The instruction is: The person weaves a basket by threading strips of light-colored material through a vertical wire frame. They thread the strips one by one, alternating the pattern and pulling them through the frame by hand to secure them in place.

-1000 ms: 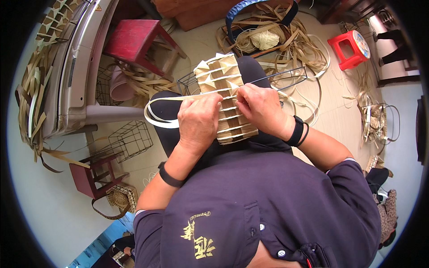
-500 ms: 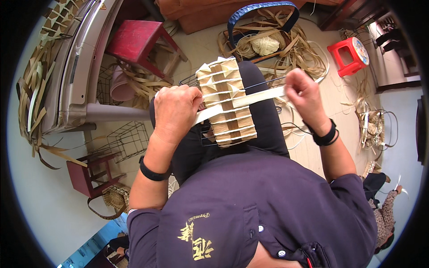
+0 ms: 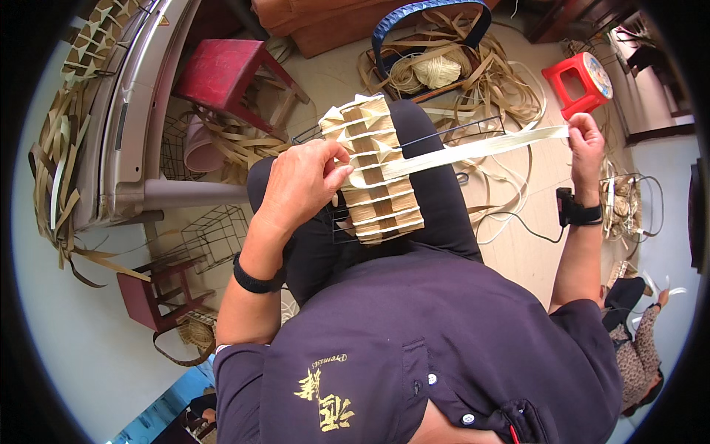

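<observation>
A tan woven panel point(image 3: 388, 213) with a brown middle band, white crosswise strips and several folded white points lies over my knees, on a dark wire frame point(image 3: 436, 135). My left hand point(image 3: 299, 185) is at the panel's left edge, thumb and forefinger closed on a white strip where it turns over that edge. From the panel's middle the white strip point(image 3: 481, 150) runs out to the right, nearly straight. Its far end is pinched in my right hand point(image 3: 586, 142), held out well to the right of my knees.
Beyond my knees, a blue-handled basket point(image 3: 383, 52) stands among loose strips, with a ball of pale cord point(image 3: 436, 72) in it. A red stool point(image 3: 222, 70) is at the far left, a red plastic stool point(image 3: 573, 83) at the far right. Another person point(image 3: 640, 355) sits at the lower right.
My right hand has moved outward to the right, drawing out a longer stretch of white strip. My left hand has shifted slightly right, onto the panel's edge.
</observation>
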A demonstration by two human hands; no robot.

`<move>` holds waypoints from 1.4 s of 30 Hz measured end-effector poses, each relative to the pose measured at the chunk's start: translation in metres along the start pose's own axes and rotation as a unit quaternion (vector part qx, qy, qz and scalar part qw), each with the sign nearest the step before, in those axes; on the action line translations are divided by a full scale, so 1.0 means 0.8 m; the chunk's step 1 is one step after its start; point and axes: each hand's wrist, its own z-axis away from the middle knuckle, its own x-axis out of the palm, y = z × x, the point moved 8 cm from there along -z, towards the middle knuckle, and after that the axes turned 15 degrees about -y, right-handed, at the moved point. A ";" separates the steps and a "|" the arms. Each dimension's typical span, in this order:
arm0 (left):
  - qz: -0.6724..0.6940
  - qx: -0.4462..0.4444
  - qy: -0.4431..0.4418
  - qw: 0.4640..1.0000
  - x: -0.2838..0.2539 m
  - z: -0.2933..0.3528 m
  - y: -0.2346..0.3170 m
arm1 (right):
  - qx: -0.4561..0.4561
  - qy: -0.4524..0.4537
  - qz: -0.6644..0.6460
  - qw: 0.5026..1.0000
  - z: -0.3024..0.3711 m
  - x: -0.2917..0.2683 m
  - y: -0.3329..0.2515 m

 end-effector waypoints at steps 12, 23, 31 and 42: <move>-0.014 0.018 0.028 0.999 0.022 0.006 -0.004 | 0.039 0.067 -0.130 0.989 0.019 -0.067 0.045; 0.285 0.155 -0.088 0.942 0.010 0.049 0.118 | -0.058 -0.349 -0.441 0.825 0.066 0.061 -0.213; 0.210 0.308 0.027 0.928 -0.075 0.135 0.235 | -0.209 -0.513 -0.312 0.771 0.076 0.201 -0.403; 0.031 0.347 0.287 0.892 -0.149 0.184 0.250 | -0.295 -0.358 -0.112 0.879 0.062 0.243 -0.497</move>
